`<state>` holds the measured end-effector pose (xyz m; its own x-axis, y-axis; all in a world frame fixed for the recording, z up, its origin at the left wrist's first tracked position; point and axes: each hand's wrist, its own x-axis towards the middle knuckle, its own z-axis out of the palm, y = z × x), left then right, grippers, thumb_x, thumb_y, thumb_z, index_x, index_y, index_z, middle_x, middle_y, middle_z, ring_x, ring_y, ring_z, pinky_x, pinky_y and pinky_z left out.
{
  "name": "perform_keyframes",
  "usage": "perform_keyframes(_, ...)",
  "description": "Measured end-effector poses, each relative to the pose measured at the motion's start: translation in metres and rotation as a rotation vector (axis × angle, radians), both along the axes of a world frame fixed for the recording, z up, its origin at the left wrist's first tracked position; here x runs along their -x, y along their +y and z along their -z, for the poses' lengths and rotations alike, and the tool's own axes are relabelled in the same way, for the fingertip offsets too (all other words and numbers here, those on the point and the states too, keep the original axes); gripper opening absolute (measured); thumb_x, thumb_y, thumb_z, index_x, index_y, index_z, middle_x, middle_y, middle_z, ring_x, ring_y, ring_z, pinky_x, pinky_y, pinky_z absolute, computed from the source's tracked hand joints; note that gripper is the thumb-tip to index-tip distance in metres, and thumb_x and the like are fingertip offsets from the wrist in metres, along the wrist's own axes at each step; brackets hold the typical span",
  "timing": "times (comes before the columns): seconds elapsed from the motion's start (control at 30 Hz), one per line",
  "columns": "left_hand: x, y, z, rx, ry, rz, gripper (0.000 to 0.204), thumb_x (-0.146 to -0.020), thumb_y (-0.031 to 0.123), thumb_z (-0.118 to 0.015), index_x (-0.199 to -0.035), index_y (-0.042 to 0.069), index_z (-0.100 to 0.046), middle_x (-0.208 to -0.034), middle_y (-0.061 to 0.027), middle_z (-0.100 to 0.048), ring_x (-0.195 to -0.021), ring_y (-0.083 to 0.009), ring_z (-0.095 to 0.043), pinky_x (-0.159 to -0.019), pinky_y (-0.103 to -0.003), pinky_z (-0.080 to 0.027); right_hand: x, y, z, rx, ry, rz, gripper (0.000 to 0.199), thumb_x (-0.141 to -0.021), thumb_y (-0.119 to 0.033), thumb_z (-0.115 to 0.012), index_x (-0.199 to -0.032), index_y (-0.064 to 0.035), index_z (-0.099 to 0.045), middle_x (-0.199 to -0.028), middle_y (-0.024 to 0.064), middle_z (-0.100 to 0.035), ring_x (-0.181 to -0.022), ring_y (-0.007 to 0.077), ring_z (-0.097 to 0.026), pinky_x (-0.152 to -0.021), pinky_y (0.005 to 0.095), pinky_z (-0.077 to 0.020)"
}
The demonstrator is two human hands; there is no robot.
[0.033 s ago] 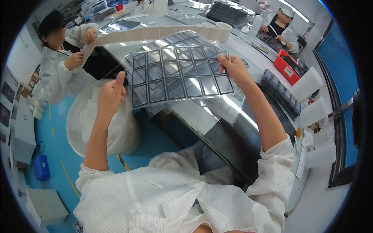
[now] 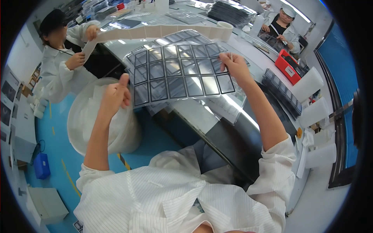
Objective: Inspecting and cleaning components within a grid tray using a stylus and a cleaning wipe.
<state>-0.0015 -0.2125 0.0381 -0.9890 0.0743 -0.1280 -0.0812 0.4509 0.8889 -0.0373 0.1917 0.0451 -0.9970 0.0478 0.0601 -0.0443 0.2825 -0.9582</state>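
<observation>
A clear sheet with a grid of black-framed rectangular panes (image 2: 176,72) is raised at a tilt over the table's corner. My right hand (image 2: 236,68) pinches its right edge between thumb and fingers. Beside its left edge is my left hand (image 2: 114,96), thumb stretched upward and apart from loosely curled fingers, with nothing visible in it. Whether those fingertips touch the edge I cannot make out. Under and behind the raised sheet lie more such sheets (image 2: 182,36), partly covered by it.
A large white bin (image 2: 74,128) stands below my left hand. At the left a co-worker (image 2: 58,73) stretches a pale strip (image 2: 155,32) from a roll. Another person (image 2: 281,29) works at the far right, near a red box (image 2: 288,70). A dark stack of framed sheets (image 2: 281,91) lies by my right forearm.
My left hand has shifted slightly right, closer to the sheet's left edge. The sheet and my right hand have moved a touch to the right.
</observation>
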Motion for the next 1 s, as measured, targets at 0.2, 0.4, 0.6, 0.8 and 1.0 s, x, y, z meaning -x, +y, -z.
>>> perform_keyframes(0.2,-0.043,0.03,-0.002,-0.378,0.173,0.271,0.028,-0.091,0.024,-0.062,-0.07,0.005,-0.059,-0.06,-0.0041,-0.06,-0.05,-0.0085,-0.055,-0.048,-0.02,-0.043,-0.072,-0.002,-0.028,-0.007,0.44,0.084,0.03,-0.095,-0.034,-0.055,-0.09,-0.0064,-0.063,-0.059,-0.0037,-0.052,-0.049,0.0021,-0.038,-0.044,0.0198,-0.0234)
perform_keyframes(0.4,-0.085,0.073,-0.003,-0.408,-0.218,0.614,0.02,-0.09,0.015,-0.062,-0.073,0.005,-0.06,-0.062,-0.0034,-0.063,-0.055,-0.0061,-0.058,-0.049,-0.018,-0.04,-0.197,0.078,-0.035,-0.083,0.114,0.161,0.026,-0.089,-0.023,-0.059,-0.068,-0.0113,-0.047,-0.056,-0.0048,-0.043,-0.046,0.003,-0.04,-0.042,0.0203,-0.0251)
perform_keyframes(0.6,-0.107,0.122,0.053,-0.434,-0.583,0.977,0.021,-0.091,0.016,-0.063,-0.073,0.005,-0.061,-0.064,-0.0035,-0.064,-0.057,-0.0061,-0.059,-0.052,-0.018,-0.042,-0.344,0.124,-0.012,-0.063,-0.293,0.291,0.025,-0.083,-0.02,-0.066,-0.067,-0.0091,-0.05,-0.052,-0.0022,-0.047,-0.041,0.0022,-0.04,-0.038,0.0187,-0.0246)
perform_keyframes(0.8,-0.109,0.15,0.069,-0.338,-0.703,1.002,0.016,-0.094,0.016,-0.059,-0.086,0.002,-0.059,-0.077,-0.008,-0.068,-0.065,-0.0116,-0.065,-0.059,-0.022,-0.05,-0.393,0.099,0.018,-0.064,-0.511,0.386,0.024,-0.089,-0.022,-0.061,-0.074,-0.0048,-0.056,-0.057,-0.0018,-0.051,-0.045,0.0022,-0.045,-0.037,0.0172,-0.0273)
perform_keyframes(1.0,-0.121,0.177,0.064,-0.312,-0.626,0.798,0.031,-0.098,0.028,-0.052,-0.086,0.001,-0.062,-0.075,-0.0071,-0.067,-0.061,-0.0108,-0.065,-0.053,-0.019,-0.046,-0.394,0.091,0.032,-0.01,-0.439,0.665,0.033,-0.094,-0.034,-0.057,-0.076,-0.0066,-0.057,-0.058,-0.0038,-0.05,-0.044,-0.0006,-0.039,-0.037,0.0172,-0.0208)
